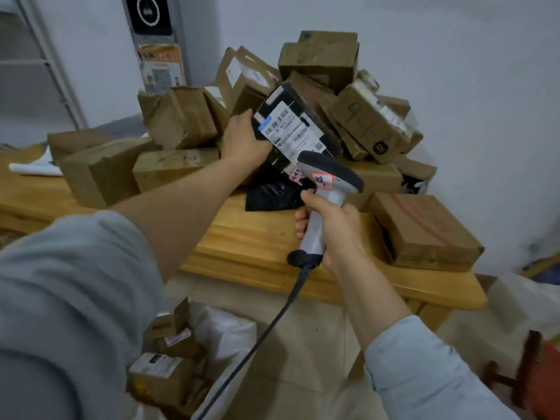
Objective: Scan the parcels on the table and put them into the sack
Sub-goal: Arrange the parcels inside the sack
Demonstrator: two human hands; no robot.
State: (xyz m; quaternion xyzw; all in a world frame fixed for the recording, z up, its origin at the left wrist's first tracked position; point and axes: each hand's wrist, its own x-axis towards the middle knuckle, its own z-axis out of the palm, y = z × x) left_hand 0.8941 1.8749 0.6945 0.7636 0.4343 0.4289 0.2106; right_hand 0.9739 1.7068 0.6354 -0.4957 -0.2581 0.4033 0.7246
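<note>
My left hand (pixel 242 137) grips the left edge of a black parcel (pixel 295 128) with a white barcode label, tilted up above the pile. My right hand (pixel 330 228) holds the handle of a grey barcode scanner (pixel 328 180), whose dark head points at the label from just below it. A heap of brown cardboard parcels (pixel 360 116) covers the wooden table (pixel 251 241). Below the table's front edge stands an open white sack (pixel 224 331) with several boxes (pixel 163 371) inside.
A flat brown box (pixel 424 231) lies at the table's right end. A black plastic bag (pixel 272 195) lies under the lifted parcel. The scanner's black cable (pixel 260 338) hangs down over the sack. A red and brown object (pixel 533 365) sits on the floor at right.
</note>
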